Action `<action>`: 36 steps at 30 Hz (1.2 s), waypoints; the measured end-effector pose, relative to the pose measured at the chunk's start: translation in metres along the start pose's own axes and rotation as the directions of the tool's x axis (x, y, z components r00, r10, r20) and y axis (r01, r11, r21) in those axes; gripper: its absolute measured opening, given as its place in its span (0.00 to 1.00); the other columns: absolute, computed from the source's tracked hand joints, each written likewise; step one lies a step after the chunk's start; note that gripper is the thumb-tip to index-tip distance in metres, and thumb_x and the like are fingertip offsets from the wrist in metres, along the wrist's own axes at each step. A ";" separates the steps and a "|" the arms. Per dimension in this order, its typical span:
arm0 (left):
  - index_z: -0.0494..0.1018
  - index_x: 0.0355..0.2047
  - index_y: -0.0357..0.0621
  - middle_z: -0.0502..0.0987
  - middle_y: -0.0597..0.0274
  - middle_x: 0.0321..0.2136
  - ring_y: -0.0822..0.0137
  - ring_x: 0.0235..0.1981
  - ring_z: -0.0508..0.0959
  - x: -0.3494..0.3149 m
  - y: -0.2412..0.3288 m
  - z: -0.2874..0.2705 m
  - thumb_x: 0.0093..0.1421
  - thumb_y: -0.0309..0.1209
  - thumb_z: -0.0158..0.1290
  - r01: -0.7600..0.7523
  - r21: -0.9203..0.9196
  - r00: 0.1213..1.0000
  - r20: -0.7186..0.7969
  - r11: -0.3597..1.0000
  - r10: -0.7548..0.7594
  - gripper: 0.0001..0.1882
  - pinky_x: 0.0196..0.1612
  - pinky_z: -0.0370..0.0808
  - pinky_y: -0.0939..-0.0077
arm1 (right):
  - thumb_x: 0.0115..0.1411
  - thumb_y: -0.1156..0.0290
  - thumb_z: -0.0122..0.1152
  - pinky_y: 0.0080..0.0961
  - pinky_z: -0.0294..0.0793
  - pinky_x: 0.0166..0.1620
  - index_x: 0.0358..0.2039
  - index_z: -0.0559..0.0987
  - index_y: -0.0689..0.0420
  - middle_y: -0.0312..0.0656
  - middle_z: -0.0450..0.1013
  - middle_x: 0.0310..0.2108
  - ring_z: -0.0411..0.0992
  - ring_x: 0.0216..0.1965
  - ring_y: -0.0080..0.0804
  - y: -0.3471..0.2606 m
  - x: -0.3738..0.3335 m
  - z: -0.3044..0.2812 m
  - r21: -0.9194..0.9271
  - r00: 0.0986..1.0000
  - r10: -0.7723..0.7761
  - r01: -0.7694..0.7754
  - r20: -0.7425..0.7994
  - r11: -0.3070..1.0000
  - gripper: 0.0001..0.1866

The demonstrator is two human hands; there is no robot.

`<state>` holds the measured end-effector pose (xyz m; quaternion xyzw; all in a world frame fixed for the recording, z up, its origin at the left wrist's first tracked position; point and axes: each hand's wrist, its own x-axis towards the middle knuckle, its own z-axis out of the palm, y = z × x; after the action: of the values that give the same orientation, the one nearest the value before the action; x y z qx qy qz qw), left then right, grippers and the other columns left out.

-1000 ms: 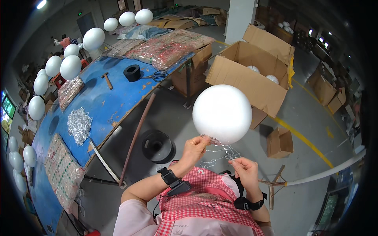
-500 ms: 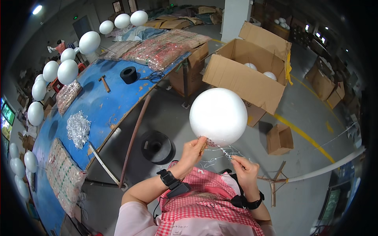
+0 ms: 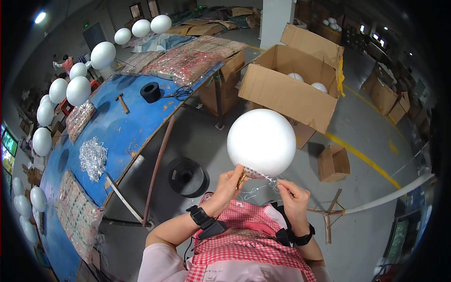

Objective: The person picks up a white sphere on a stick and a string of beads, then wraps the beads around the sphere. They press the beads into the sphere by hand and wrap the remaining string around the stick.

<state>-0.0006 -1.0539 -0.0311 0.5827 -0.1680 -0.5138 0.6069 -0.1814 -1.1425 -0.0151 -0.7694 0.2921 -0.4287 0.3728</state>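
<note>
Pinching the underside of the white foam ball (image 3: 261,142) with my left hand (image 3: 230,184), I have that grip closed on a short stub or stick at the ball's base, so the ball rides directly above my fingers and in front of my chest. My right hand (image 3: 290,192) sits just beside it, lower and to the right of the ball, its grip narrowed on a thin glittery strand (image 3: 270,178) that runs up to the ball's bottom edge; the strand's long axis slants from my right fingertips up and left to the ball, touching it where a small patch of sparkly covering has started. The left hand is the nearer one to the ball. The ball looks matte, smooth and round; the strand is fine, shiny and limp. Left of the ball lies the blue worktop (image 3: 117,127), scuffed, carrying a heap of silver strands (image 3: 92,157), a black tape roll (image 3: 151,92), scissors (image 3: 178,93) and a hammer (image 3: 123,103). Beyond the ball stands an open cardboard box (image 3: 291,89) with more white balls inside.
</note>
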 end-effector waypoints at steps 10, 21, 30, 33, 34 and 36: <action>0.70 0.27 0.42 0.60 0.74 0.14 0.81 0.12 0.52 -0.008 0.005 0.004 0.64 0.58 0.36 0.087 -0.018 0.996 0.037 0.996 -0.086 0.30 0.14 0.47 0.84 | 0.52 0.78 0.62 0.20 0.68 0.24 0.33 0.80 0.61 0.43 0.76 0.21 0.73 0.19 0.24 0.012 0.000 0.004 -0.019 1.000 0.007 -0.007 0.007 1.000 0.06; 0.69 0.30 0.42 0.59 0.73 0.15 0.80 0.13 0.54 -0.011 0.005 0.004 0.65 0.56 0.35 0.167 -0.207 0.975 0.179 0.964 -0.130 0.29 0.14 0.50 0.86 | 0.56 0.74 0.58 0.19 0.67 0.24 0.29 0.75 0.63 0.42 0.74 0.18 0.70 0.19 0.19 0.002 0.002 0.003 -0.220 0.924 0.294 -0.242 0.244 0.945 0.06; 0.68 0.29 0.42 0.56 0.77 0.11 0.82 0.09 0.52 -0.010 0.006 0.003 0.62 0.50 0.49 0.065 -0.111 0.981 0.187 0.992 -0.043 0.22 0.12 0.46 0.85 | 0.62 0.72 0.51 0.12 0.60 0.20 0.31 0.75 0.64 0.34 0.69 0.15 0.62 0.15 0.13 0.001 0.002 -0.011 0.428 0.784 0.278 -0.556 0.555 0.712 0.08; 0.66 0.26 0.44 0.53 0.77 0.10 0.82 0.10 0.50 -0.009 0.009 0.006 0.63 0.47 0.48 0.099 -0.078 0.990 0.110 0.992 -0.090 0.19 0.13 0.46 0.85 | 0.62 0.74 0.52 0.09 0.56 0.20 0.30 0.76 0.63 0.32 0.69 0.17 0.60 0.15 0.11 -0.006 0.004 -0.014 0.500 0.855 0.260 -0.482 0.450 0.720 0.07; 0.66 0.25 0.44 0.53 0.77 0.10 0.81 0.10 0.50 -0.009 0.007 0.007 0.63 0.48 0.47 0.090 -0.068 0.991 0.103 0.994 -0.082 0.20 0.13 0.45 0.84 | 0.62 0.74 0.52 0.09 0.56 0.20 0.30 0.76 0.63 0.32 0.69 0.17 0.60 0.15 0.11 -0.003 0.003 -0.014 0.501 0.856 0.260 -0.481 0.447 0.720 0.07; 0.65 0.25 0.44 0.53 0.77 0.10 0.81 0.10 0.50 -0.008 0.005 0.008 0.64 0.49 0.46 0.081 -0.056 0.992 0.099 0.995 -0.076 0.21 0.13 0.45 0.84 | 0.61 0.73 0.55 0.09 0.56 0.19 0.28 0.77 0.63 0.30 0.68 0.16 0.60 0.15 0.11 0.007 0.002 -0.011 0.431 0.881 0.300 -0.446 0.365 0.785 0.07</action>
<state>-0.0082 -1.0522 -0.0216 0.5447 -0.1586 -0.5697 0.5946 -0.1909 -1.1517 -0.0162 -0.6233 0.2626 -0.2947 0.6751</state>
